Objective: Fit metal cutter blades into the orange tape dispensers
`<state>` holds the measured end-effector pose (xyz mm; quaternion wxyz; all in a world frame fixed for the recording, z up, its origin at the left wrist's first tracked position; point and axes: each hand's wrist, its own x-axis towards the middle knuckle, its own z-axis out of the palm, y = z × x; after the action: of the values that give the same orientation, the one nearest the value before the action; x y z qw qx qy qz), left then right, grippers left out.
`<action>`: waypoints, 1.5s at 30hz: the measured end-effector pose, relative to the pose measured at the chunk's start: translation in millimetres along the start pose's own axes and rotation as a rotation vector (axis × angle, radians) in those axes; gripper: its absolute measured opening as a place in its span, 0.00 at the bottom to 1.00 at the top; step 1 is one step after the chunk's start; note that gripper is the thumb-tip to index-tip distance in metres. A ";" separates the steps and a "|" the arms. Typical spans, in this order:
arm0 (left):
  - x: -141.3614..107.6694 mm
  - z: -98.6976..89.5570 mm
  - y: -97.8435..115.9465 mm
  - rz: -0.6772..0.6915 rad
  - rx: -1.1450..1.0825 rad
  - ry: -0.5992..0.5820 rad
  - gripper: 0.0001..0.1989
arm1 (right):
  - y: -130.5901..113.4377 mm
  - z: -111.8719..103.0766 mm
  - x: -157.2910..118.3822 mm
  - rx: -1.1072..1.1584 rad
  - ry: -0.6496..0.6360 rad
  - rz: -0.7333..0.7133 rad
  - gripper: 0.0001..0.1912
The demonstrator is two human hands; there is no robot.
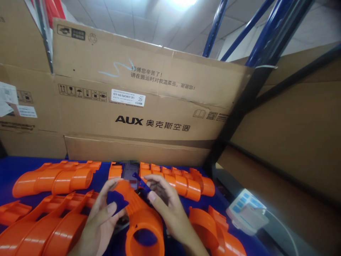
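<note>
A person's two hands work in the middle, low down. The left hand point(102, 217) is half closed, and its thumb and fingers pinch a dark blue flat piece point(118, 202). The right hand point(167, 202) is curled, with its thumb and fingers holding a thin blue strip point(141, 182). Between them is a bright orange tube-shaped part point(146, 216) with a round hole facing the person. I cannot tell if the hands touch it.

From that part, more orange curved pieces lie on the blue surface point(10, 165): a row point(64, 179) at 10 o'clock, a bigger row point(50, 227) at 9, a row point(178, 183) at 1, and some point(205, 224) at 3. Farther out at 3 is a white box with blue patches point(246, 209). A big brown cardboard sheet point(160, 103) stands at 12.
</note>
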<state>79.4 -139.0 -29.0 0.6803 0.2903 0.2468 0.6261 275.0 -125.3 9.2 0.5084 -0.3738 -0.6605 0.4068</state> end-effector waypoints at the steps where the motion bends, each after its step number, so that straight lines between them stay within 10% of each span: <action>1: 0.4 -1.5 0.3 0.028 -0.002 0.024 0.24 | -2.0 -2.0 -0.1 -0.035 0.005 -0.052 0.18; 45: -1.6 10.8 2.9 0.168 0.047 -0.001 0.31 | -4.1 -0.4 -0.6 -0.203 0.021 -0.274 0.15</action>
<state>84.7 -141.4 -19.3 0.6185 0.3261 0.2358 0.6749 275.2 -127.4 12.8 0.5254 -0.3341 -0.7377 0.2610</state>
